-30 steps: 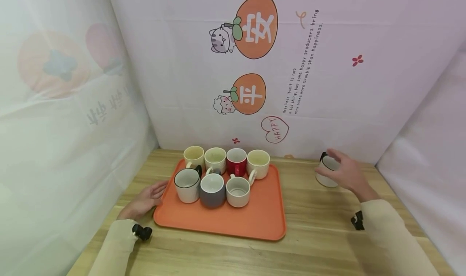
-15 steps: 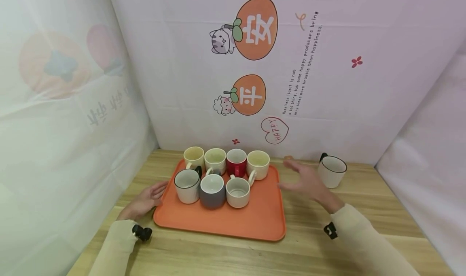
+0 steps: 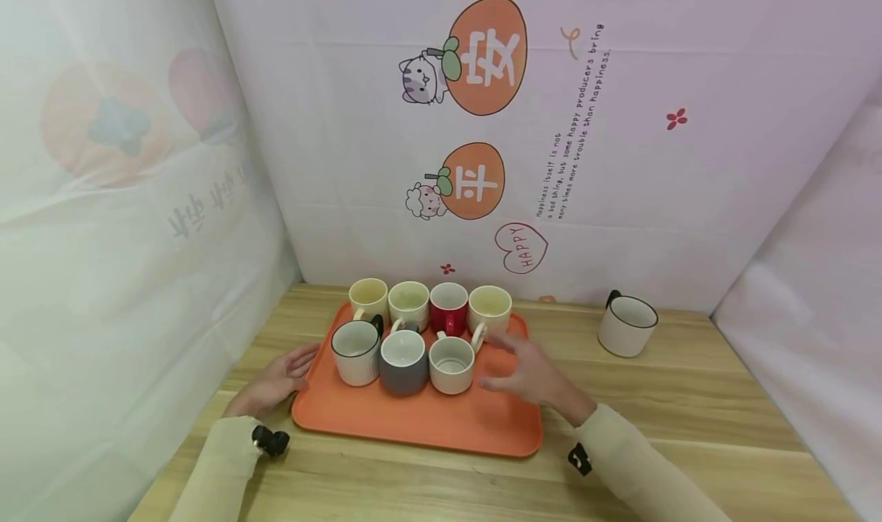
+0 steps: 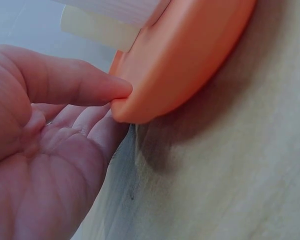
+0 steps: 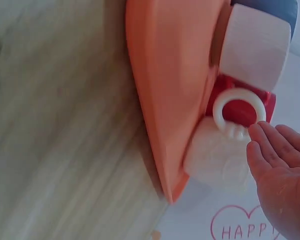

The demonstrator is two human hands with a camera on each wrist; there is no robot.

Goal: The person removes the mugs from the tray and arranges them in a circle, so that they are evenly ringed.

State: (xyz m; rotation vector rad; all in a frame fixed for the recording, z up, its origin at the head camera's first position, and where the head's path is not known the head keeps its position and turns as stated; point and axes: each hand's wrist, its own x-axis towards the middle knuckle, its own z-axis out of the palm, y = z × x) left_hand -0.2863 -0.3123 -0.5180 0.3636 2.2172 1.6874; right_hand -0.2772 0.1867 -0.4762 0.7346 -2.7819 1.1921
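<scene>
On the wooden bench, seen from the head, we have an orange tray bearing seven upright mugs. Along its back stand a yellow mug, a pale mug, a red mug and a cream mug; in front of them are a black-edged mug, a grey mug and a small white mug. Our left hand is at the tray's left edge; our right hand hangs over its right part, thumb and fingers spread wide, holding nothing, just beside the cream mug. Well to the right, off the tray, a lone mug stands upright near the printed cloth.

From the left wrist, we see our left hand pinching the tray's edge, thumb on the rim and fingers reaching beneath.

From the right wrist, our fingertips overlap the cream mug's ring-shaped handle; we cannot tell whether they touch it. The red mug shows behind that handle, partly hidden.
</scene>
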